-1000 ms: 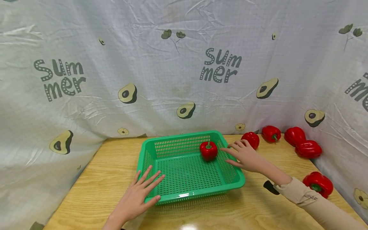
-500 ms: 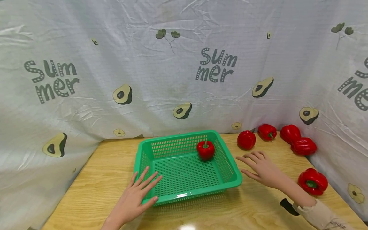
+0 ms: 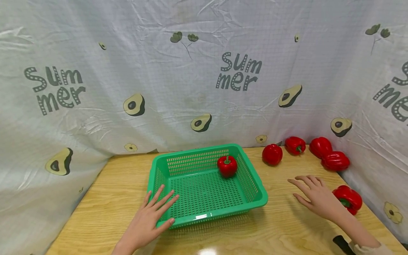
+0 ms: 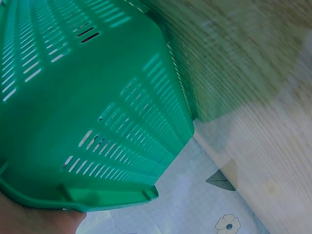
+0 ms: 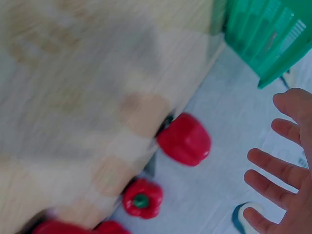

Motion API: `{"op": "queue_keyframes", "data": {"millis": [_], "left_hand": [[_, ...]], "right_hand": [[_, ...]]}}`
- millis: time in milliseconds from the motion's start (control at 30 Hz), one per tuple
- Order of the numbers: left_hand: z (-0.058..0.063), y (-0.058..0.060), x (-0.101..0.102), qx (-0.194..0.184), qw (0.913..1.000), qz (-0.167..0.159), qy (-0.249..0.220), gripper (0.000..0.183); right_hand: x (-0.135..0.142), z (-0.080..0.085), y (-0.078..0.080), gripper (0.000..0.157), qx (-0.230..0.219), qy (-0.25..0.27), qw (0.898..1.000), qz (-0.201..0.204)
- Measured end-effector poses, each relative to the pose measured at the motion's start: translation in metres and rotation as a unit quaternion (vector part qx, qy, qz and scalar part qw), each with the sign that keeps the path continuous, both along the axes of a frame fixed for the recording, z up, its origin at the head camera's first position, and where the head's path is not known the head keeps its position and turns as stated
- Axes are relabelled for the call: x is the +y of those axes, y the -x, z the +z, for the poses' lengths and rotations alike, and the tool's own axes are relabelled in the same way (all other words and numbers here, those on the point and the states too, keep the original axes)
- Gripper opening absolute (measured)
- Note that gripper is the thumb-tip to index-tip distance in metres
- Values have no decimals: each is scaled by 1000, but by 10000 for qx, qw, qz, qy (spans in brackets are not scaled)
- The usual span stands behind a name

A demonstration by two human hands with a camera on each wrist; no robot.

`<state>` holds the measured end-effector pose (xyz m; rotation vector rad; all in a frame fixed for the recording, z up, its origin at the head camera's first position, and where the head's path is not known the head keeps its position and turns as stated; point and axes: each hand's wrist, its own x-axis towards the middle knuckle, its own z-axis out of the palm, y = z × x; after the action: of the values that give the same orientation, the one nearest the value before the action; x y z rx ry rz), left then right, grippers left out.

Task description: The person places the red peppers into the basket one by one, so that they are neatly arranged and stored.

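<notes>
A green plastic basket (image 3: 207, 216) with slotted walls stands on the table, and one red bell pepper (image 3: 227, 166) sits upright in its back right corner. My left hand (image 3: 148, 219) rests on the basket's front left corner, fingers spread over the rim; the left wrist view shows the basket wall (image 4: 131, 131) close up. To the right of the basket my right hand (image 3: 318, 198) hovers above the table with its fingers apart and nothing in them. Nearest to it is a red bell pepper (image 3: 353, 198), partly hidden behind the hand and wrist.
Several more red bell peppers lie at the back right: one pepper (image 3: 272, 154) near the basket, another pepper (image 3: 295, 145) beside it, and a pepper (image 3: 335, 161) by the right cloth. A printed cloth (image 3: 178, 81) hangs behind the wooden table (image 3: 105, 198).
My right hand has moved right and toward me, from over the basket's right rim to beside the front right pepper. The left hand stays on the rim. The view has shifted slightly.
</notes>
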<state>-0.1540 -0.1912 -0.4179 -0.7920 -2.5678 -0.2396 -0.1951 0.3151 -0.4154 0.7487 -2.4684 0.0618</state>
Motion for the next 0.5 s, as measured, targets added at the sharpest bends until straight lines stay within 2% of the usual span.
{"op": "queue_keyframes", "data": {"millis": [133, 333, 433, 500], "left_hand": [[0, 0, -1, 6, 10000, 31, 5, 62], [-1, 1, -2, 95, 9999, -17, 47, 62], [-1, 1, -2, 106, 9999, -26, 54, 62], [-1, 1, -2, 98, 9999, -17, 52, 62]], "right_hand": [[14, -2, -4, 50, 94, -76, 9999, -59], [32, -5, -11, 57, -3, -52, 9991, -424], [44, -7, -13, 44, 119, -70, 9990, -421], [54, -10, -13, 49, 216, -98, 9991, -347]]}}
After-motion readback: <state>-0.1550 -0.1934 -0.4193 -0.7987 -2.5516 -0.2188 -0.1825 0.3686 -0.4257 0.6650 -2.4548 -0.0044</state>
